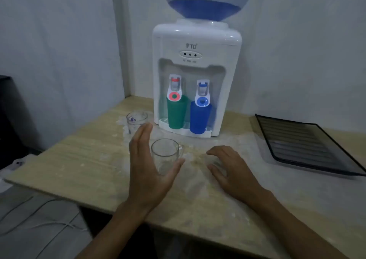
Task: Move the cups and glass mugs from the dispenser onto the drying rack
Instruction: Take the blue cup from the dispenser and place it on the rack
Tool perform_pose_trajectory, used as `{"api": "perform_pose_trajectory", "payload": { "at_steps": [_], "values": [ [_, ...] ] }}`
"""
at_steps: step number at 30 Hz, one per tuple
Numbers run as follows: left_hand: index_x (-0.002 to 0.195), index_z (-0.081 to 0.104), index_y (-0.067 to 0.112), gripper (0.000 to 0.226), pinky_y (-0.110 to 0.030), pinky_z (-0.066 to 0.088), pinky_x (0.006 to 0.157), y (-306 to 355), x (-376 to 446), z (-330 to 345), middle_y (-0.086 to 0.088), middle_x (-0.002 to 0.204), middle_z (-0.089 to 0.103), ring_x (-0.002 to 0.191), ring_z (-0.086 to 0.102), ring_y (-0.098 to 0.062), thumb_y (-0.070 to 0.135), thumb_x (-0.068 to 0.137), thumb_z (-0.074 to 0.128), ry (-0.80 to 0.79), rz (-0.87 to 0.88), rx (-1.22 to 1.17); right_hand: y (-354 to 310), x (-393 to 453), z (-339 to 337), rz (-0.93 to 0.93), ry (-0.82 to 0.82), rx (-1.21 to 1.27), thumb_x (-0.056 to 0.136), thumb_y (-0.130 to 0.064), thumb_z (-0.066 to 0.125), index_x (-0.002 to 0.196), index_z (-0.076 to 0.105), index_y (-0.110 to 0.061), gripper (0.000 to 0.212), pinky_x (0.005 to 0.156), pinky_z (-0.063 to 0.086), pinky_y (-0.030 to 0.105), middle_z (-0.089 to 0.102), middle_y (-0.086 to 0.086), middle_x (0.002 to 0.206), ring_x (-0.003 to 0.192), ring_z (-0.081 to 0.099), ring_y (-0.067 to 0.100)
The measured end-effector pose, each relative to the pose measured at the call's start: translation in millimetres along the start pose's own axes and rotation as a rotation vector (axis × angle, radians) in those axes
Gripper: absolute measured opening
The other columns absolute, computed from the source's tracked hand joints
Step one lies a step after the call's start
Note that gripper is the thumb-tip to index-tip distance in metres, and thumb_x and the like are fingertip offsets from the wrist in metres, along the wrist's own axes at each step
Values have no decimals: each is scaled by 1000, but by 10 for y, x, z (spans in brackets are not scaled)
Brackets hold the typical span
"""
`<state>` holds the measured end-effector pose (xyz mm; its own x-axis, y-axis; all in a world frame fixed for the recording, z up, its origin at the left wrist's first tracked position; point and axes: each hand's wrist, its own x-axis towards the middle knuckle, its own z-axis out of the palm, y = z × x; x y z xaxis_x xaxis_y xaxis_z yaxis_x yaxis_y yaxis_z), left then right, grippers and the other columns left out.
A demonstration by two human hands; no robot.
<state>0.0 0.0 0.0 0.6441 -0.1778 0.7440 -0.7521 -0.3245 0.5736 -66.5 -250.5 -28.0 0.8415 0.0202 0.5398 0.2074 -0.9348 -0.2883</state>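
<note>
A white water dispenser [196, 46] stands at the back of the table. A green cup [175, 113] sits under its red tap and a blue cup [199, 118] under its blue tap. A clear glass mug [165, 154] stands upright on the table in front, handle to the right. My left hand [147, 165] is spread around the mug's left side, thumb by its lower right, fingers apart. My right hand [229, 169] hovers open over the table to the mug's right. A second clear glass mug [136, 120] stands left of the dispenser. The dark drying rack [303, 144] lies at the right.
The beige table [79, 159] has its front edge running diagonally toward me. White walls rise behind it. A dark object stands at the far left, and white cables lie on the grey surface below the table's left corner.
</note>
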Motion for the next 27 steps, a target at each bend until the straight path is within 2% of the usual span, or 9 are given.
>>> {"api": "perform_pose_trajectory", "payload": {
  "at_steps": [3,5,8,10,15,19,22,24,27],
  "values": [
    [158,33,22,108,-29,49,106,-153,22,-72,5,145,55,128,56,-9,44,70,92,-109,-265,-62,57,76,-5,48,27,47,99,-31,66,126,65,-23,29,100,49,27,65,-6,123,114,59,9],
    [151,44,25,96,-32,56,101,-244,22,-72,8,134,66,117,64,-8,48,70,90,-197,-320,-24,109,165,14,54,8,40,99,-32,66,126,66,-22,28,99,50,30,67,-5,121,112,61,9],
    [139,58,21,79,-34,62,95,-309,44,-64,5,124,73,108,71,-8,42,71,92,-230,-358,-66,177,335,83,41,-19,23,99,-31,64,127,66,-20,30,99,51,32,68,-3,122,111,61,11],
    [137,60,19,76,-33,63,93,-367,99,-50,3,124,74,107,72,-9,38,71,93,-229,-381,-81,182,439,137,44,-16,25,100,-31,63,128,66,-19,31,99,51,33,68,-2,123,111,62,12],
    [145,55,14,81,-34,58,100,-508,346,52,-5,135,69,117,68,-19,39,76,90,-214,-401,-48,148,497,201,29,-38,-23,100,-34,60,130,66,-16,35,100,44,26,70,2,126,114,63,17],
    [146,53,12,80,-25,53,92,-624,442,90,-8,137,68,113,66,-17,37,78,89,-199,-408,-27,159,441,196,42,-12,-34,99,-34,59,127,67,-15,35,98,51,32,71,2,121,110,65,19],
    [151,46,16,90,-28,52,96,-632,407,100,-8,145,62,119,62,-18,41,77,89,-185,-428,-6,162,449,199,65,-6,-34,100,-32,62,129,66,-15,33,100,51,33,70,2,124,112,63,18],
    [157,35,16,104,-35,49,110,-521,331,93,-8,158,48,138,52,-23,46,74,90,-132,-369,100,154,445,189,74,-4,-26,100,-33,61,130,66,-16,34,100,50,33,69,1,124,113,63,18],
    [155,37,1,98,-33,38,122,-211,280,63,-14,159,43,149,40,-25,30,77,90,48,-5,104,166,431,189,71,18,-10,99,-35,59,128,67,-17,35,99,52,36,70,0,122,111,64,17]
  ]
}}
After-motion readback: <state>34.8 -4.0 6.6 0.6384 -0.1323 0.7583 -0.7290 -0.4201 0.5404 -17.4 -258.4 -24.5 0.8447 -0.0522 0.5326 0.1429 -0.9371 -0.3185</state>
